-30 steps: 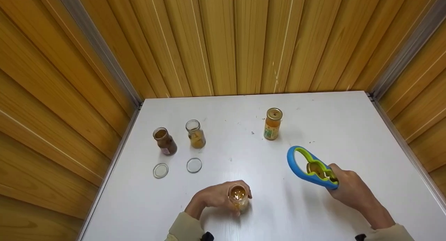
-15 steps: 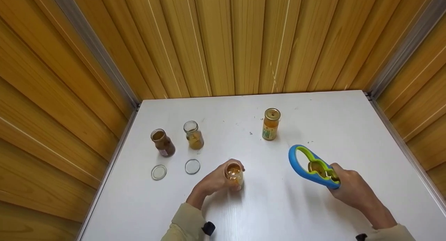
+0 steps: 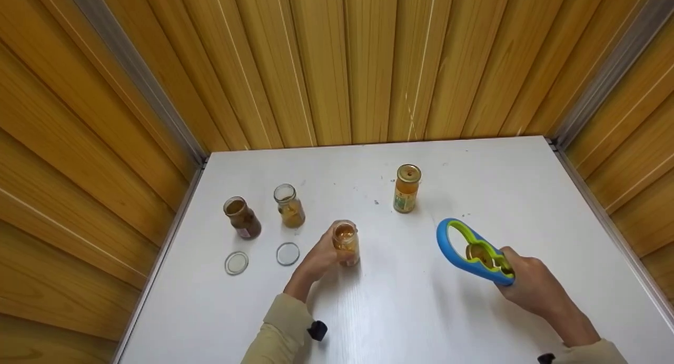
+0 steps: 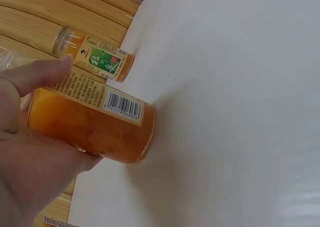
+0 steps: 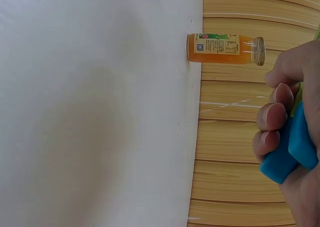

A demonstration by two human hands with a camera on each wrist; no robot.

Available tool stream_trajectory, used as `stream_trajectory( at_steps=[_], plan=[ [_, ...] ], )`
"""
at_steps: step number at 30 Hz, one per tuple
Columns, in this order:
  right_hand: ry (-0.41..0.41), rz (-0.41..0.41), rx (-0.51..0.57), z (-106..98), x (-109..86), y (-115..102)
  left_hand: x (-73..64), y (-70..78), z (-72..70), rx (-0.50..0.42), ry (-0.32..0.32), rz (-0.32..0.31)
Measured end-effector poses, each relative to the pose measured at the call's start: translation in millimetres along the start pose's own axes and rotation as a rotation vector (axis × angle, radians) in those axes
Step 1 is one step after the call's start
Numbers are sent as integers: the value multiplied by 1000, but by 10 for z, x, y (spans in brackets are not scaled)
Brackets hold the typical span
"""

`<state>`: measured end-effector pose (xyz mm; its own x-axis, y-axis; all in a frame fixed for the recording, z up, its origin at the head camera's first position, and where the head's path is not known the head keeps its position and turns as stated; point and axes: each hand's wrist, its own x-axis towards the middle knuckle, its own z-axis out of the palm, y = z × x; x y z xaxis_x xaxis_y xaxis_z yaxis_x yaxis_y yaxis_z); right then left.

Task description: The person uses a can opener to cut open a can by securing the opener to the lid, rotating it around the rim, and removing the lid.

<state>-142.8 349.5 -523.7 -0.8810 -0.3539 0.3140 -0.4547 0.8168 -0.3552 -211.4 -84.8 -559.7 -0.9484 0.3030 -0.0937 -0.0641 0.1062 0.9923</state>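
My left hand (image 3: pixel 320 257) grips an open glass jar (image 3: pixel 347 245) of orange contents, upright over the middle of the table. In the left wrist view, thumb and fingers wrap this jar (image 4: pixel 95 129) around a barcoded label, and its base is near the white tabletop. On the right, my right hand (image 3: pixel 537 287) holds a blue and green jar opener (image 3: pixel 474 271) by its handle. A gold lid (image 3: pixel 480 253) sits inside the opener's green toothed opening. The right wrist view has the fingers curled round the blue handle (image 5: pixel 280 162).
A capped jar of orange contents (image 3: pixel 406 191) stands toward the back of the white table (image 3: pixel 400 311). To the left stand an open brown jar (image 3: pixel 246 223) and an open yellowish jar (image 3: pixel 291 212). Two lids, one left (image 3: pixel 236 263) and one right (image 3: pixel 288 253), lie before them.
My left hand has carried the open jar away from me and slightly left, toward the other open jars. The right hand and jar opener have stayed nearly still.
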Motion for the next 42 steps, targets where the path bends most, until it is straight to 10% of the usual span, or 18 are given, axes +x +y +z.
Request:
stream_trajectory(
  at_steps=[17, 42],
  plan=[
    [-38, 50, 4, -36, -5, -4, 412, 48, -21, 47, 214, -51],
    [-71, 92, -6, -57, 6, -29, 902, 73, -33, 119, 370, -27]
  ],
)
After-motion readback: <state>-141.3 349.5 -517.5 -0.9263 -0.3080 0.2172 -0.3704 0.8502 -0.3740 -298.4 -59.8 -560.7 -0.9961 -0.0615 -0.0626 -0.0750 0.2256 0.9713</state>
